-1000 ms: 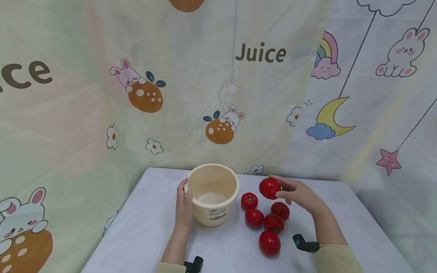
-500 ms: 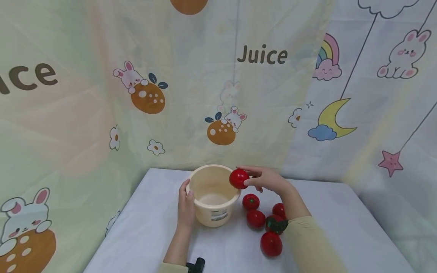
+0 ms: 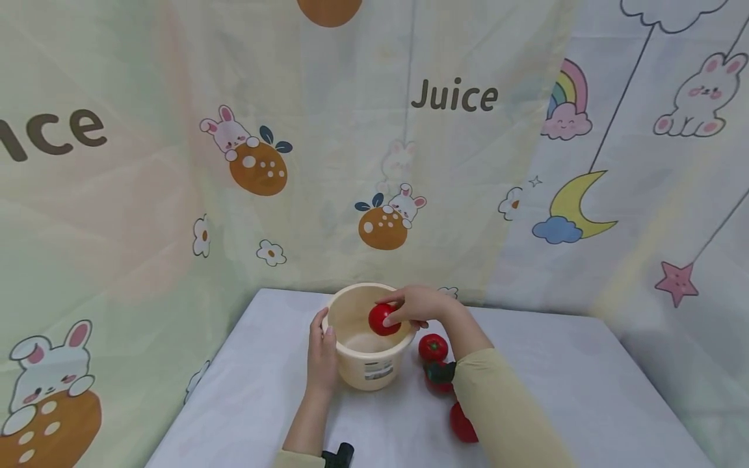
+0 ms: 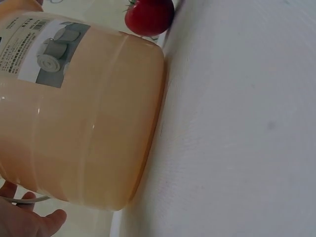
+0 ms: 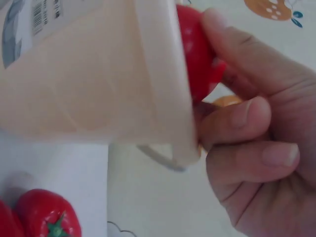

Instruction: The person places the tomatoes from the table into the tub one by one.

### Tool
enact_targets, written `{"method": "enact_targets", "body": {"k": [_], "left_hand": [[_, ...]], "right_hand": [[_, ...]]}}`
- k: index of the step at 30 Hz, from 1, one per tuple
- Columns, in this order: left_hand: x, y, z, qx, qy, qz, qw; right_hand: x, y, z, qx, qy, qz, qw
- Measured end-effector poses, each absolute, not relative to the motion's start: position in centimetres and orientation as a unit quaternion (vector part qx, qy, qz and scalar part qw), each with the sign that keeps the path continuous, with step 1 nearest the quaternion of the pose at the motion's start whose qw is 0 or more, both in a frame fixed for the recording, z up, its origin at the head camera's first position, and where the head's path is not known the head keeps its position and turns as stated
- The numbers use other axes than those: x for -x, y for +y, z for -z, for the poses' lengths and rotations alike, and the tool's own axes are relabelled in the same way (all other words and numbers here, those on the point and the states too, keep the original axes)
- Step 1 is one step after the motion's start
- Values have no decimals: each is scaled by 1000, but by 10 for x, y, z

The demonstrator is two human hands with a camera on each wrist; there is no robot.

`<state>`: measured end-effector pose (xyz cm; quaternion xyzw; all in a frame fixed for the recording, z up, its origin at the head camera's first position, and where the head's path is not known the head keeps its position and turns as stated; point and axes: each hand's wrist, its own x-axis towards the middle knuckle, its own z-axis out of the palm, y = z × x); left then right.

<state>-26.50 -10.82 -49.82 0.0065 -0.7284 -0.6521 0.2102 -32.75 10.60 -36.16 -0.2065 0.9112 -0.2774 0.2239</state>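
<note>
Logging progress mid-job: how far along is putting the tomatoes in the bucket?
Done: the left hand holds the bucket steady, though nothing shows resting in its visible interior. In hand: the right hand holds a tomato at the bucket's mouth, not yet released. Remaining: at least three other tomatoes on the table; the right sleeve may hide more.

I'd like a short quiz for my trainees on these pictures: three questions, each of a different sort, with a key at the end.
1. Multiple choice. Where does the right hand hold its tomato?
A) At the opening of the bucket
B) Underneath the bucket
C) Far to the left of the bucket

2. Fill the gap. In the head view, the other tomatoes lie to the ____ of the bucket.

3. True or false? The bucket lies tipped over on its side.

Key:
1. A
2. right
3. False; it stands upright on the table, gripped by the left hand.
</note>
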Motion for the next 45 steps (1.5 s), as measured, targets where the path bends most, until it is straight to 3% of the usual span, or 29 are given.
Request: {"method": "enact_targets", "body": {"k": [13, 25, 30, 45], "left_hand": [[265, -106, 496, -22, -742, 643, 188], [264, -107, 498, -24, -735, 649, 196], [265, -106, 500, -3, -731, 646, 219], [265, -107, 501, -3, -733, 646, 214]], "right_hand": [[340, 73, 372, 206, 896, 282, 273], [329, 50, 393, 234, 890, 258, 295], [328, 51, 393, 247, 893, 253, 277], [322, 72, 373, 248, 909, 276, 190]]}}
